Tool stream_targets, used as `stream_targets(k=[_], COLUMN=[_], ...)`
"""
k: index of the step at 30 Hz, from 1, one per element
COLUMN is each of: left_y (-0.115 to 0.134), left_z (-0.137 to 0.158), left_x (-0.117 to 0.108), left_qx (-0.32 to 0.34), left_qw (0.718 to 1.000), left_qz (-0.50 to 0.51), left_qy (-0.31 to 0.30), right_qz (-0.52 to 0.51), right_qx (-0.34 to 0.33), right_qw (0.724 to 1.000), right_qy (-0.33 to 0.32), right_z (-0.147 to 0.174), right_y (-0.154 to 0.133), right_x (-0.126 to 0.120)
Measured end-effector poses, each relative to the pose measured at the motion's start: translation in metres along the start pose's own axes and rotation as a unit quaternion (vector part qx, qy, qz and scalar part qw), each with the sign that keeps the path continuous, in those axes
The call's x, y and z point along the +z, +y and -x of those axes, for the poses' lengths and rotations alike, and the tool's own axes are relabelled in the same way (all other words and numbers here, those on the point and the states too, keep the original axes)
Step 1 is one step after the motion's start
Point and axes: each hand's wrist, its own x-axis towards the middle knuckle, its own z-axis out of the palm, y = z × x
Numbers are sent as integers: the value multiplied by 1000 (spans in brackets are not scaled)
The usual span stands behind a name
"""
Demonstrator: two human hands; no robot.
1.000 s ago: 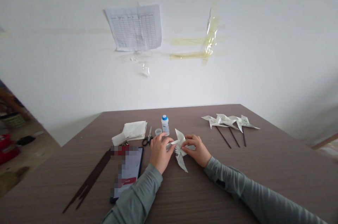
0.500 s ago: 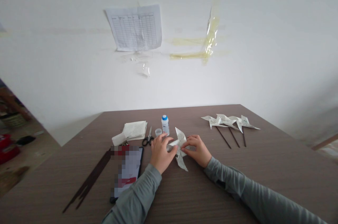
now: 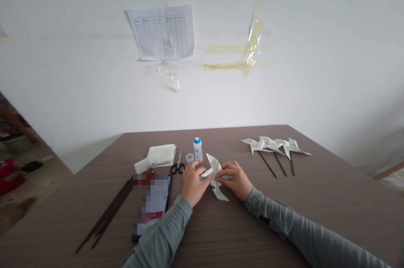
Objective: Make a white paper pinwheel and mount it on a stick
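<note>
A paper pinwheel (image 3: 218, 192) folded from printed paper is held just above or on the table between my two hands. My left hand (image 3: 195, 181) pinches one side of it near the centre with thumb and fingers. From the other side, my right hand (image 3: 237, 180) grips it close to the middle, fingertips pressed together. Fingers cover part of the centre. Just beyond my left hand stand a small white bottle with a blue cap (image 3: 197, 149) and a little clear cup (image 3: 189, 158). Black-handled scissors (image 3: 177, 168) lie to the left of that hand.
Several finished-looking pinwheels on dark sticks (image 3: 274, 146) lie at the back right. A stack of paper pieces (image 3: 161, 155) sits back left. A phone (image 3: 153, 209) lies by my left forearm, with loose dark sticks (image 3: 105, 215) beside it. A wall (image 3: 221, 104) borders the table's far edge.
The pinwheel has turned slightly between my fingers: its upper blade tip has shifted left and its lower tip right. Both hands stay in nearly the same place.
</note>
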Motion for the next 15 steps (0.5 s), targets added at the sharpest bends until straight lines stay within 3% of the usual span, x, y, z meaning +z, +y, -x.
stream_targets(k=[15], left_y=[15], left_z=[-3], left_x=[-9], left_qx=[-48], left_qw=[996], left_qz=[-16], left_qy=[-67], right_qz=[41], right_qx=[58], right_qw=[997], right_qy=[-12], right_z=[-2], right_y=[-12], right_x=[-4])
